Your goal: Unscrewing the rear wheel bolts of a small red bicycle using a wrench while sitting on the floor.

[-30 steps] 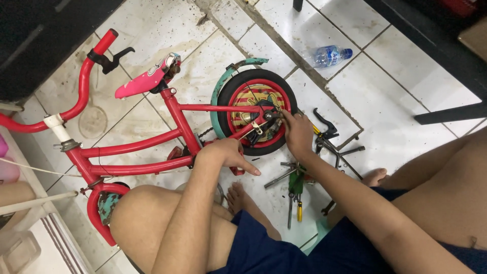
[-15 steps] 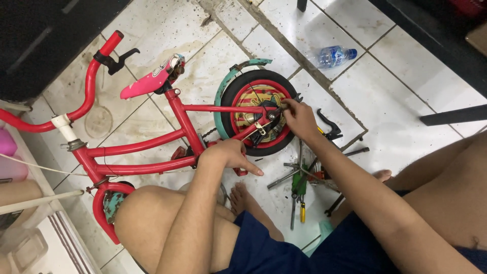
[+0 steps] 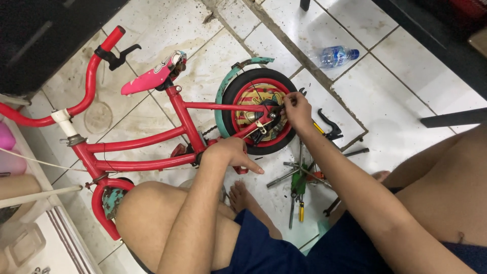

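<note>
A small red bicycle lies on its side on the tiled floor, rear wheel at centre frame, so the hub faces up within reach. The left hand rests on the frame near the pedal, fingers loosely curled around it, seemingly steadying it. The right hand pinches something at the wheel's axle; what it grips is too small to tell. Loose tools lie just below, a plastic bottle upper right.

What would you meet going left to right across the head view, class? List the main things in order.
Handlebar → saddle → left hand → rear wheel → right hand → water bottle.
</note>
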